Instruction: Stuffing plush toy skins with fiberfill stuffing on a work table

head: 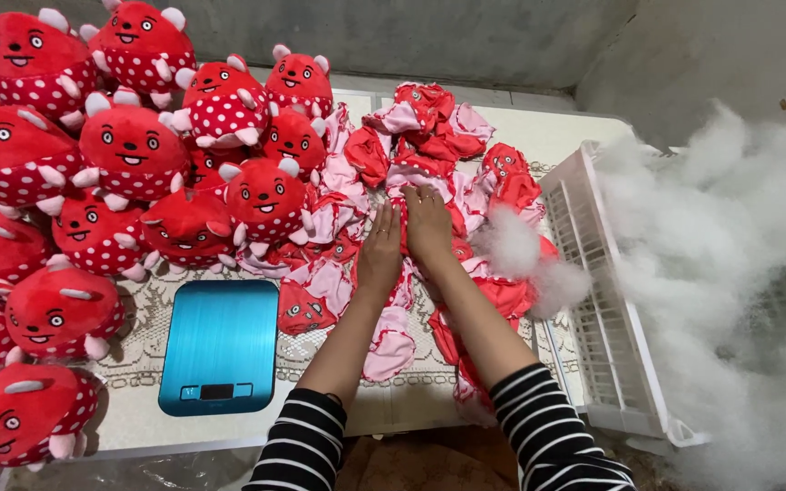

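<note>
Flat red-and-pink unstuffed plush skins (429, 173) under my left hand (381, 247) and right hand (428, 225), grips open flat, holding nothing; many stuffed red plush toys (129, 150) done, I judge.

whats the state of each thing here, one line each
left hand: flat, palm down on the toy skins
right hand: flat on the skins beside the left
toy skins: unstuffed, limp, heaped
plush toys: stuffed, piled
scale: nothing on it
basket: tipped on its side
stuffing: loose, fluffy
</note>
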